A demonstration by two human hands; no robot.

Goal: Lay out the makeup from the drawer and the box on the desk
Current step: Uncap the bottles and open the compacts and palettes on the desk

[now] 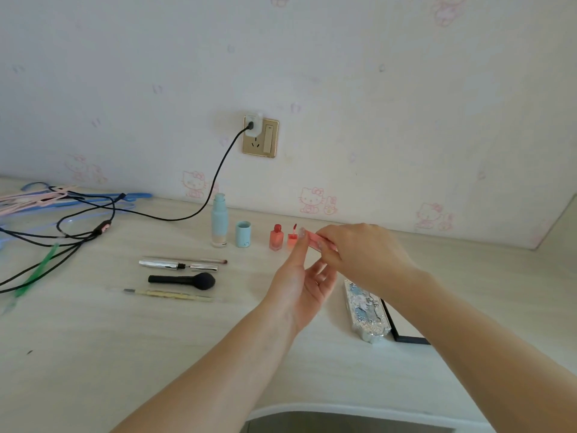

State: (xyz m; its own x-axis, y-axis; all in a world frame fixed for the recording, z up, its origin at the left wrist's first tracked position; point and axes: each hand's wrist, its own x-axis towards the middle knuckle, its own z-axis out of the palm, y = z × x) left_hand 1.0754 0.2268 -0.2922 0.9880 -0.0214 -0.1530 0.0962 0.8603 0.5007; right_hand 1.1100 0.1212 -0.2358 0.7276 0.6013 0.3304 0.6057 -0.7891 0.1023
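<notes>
Right hand (pixel 359 248): grip closed around slim pink tube (pixel 313 237), mostly hidden.
Left hand (pixel 304 276): fingertips pinch tube's end.
Black-edged flat thing (pixel 402 331): half covered by forearm, unidentifiable.

bottle (pixel 219 222) left of cap (pixel 243 234), brushes (pixel 182 280) before them

Pale blue bottle (pixel 219 220), black brush (pixel 182 279)

Both forearms are showing bare, no sleeves reaching into view. Left hand (pixel 301 281) and right hand (pixel 359 248) are wearing nothing: no rings, watch, gloves.
</notes>
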